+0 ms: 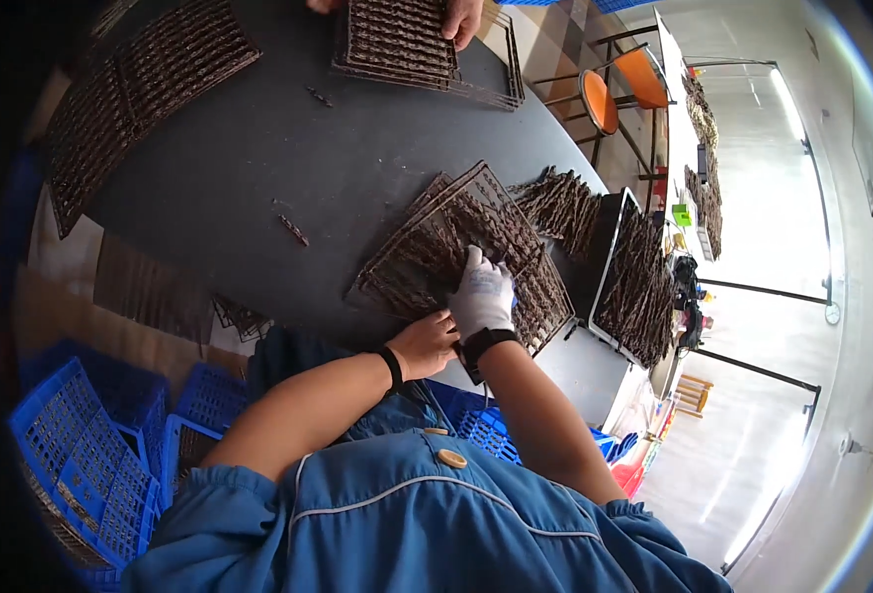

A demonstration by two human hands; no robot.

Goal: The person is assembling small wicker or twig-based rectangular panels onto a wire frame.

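While your left hand [427, 345] touches the wire rack [528, 240] at the worktop's [357, 168] near edge, your gloved right hand [483, 294] covers dark strips [476, 212]; can't tell whether either pinches.

A dark grey worktop [219, 198] with a curved edge carries wire frames lined with rows of brown, twisted strips. One long rack [140, 94] spreads along its left edge, a second frame [402, 44] lies at the far side, and a slanted stack of frames [496, 227] juts over the near edge. A loose strip [294, 230] rests mid-surface, a smaller fragment [320, 97] beyond it, and a heap of strips [560, 203] sits at right, just beside the stack.
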